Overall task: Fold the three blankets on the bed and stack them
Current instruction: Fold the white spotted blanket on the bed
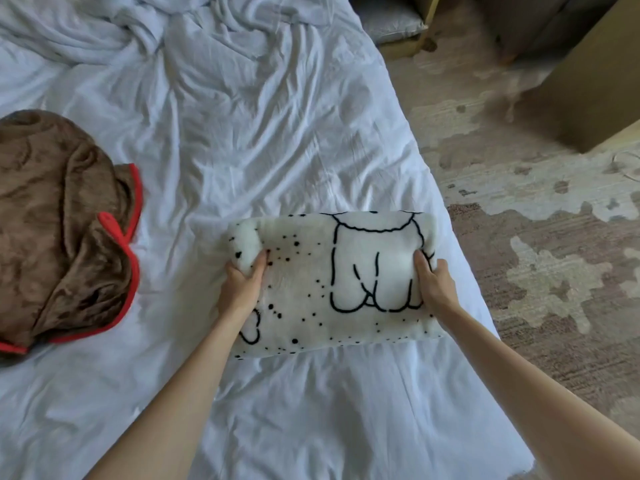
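White blanket folded, left hand and right hand gripping its ends; crumpled brown blanket left of it probably next.

Patterned beige-brown carpet fills rt side. Cardboard box stands on it, top rt. Grey cushion on wood-framed chair at top edge; dark furniture beside it.
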`<state>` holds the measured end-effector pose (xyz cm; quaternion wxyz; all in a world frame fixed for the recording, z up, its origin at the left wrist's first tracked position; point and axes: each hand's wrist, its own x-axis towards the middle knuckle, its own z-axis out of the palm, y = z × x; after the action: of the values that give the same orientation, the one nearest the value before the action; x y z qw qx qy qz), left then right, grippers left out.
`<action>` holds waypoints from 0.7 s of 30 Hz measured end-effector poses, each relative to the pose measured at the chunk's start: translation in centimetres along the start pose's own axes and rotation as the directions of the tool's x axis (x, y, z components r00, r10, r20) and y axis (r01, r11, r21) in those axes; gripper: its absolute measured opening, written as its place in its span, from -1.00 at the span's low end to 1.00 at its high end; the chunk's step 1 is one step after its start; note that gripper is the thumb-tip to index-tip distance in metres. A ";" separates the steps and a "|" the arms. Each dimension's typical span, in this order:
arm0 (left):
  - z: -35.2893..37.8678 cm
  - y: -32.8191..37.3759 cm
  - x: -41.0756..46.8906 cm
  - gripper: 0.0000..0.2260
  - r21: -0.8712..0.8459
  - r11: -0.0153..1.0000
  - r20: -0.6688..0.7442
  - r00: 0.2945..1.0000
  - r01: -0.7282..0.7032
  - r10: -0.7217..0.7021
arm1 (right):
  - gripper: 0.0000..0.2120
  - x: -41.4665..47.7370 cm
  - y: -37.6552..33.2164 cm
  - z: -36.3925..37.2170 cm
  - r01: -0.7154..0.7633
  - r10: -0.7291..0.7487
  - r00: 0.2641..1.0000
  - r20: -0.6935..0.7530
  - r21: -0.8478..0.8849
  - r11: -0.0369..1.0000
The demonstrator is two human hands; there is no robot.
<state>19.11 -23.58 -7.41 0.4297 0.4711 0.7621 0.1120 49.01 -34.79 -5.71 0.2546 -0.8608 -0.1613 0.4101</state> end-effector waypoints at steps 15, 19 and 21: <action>-11.0 2.6 2.3 -0.84 0.016 0.977 -0.045 0.976 -0.214 0.214 | -0.53 -5.6 -11.0 4.6 0.500 -0.596 0.783 -0.176 -0.391 0.773; -17.5 1.2 3.2 -0.94 0.183 0.929 -0.202 0.913 -0.322 0.356 | -0.58 -9.8 -14.3 11.7 0.638 -0.669 0.743 0.021 -0.324 0.698; -20.5 -0.5 3.8 -0.94 0.260 0.905 -0.246 0.883 -0.337 0.399 | -0.62 -12.0 -15.4 15.8 0.694 -0.687 0.712 0.148 -0.295 0.656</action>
<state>2.46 -15.96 2.59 0.2302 0.6286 0.7209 0.1795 28.09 -23.21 2.13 0.2416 -0.7598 -0.5449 0.2597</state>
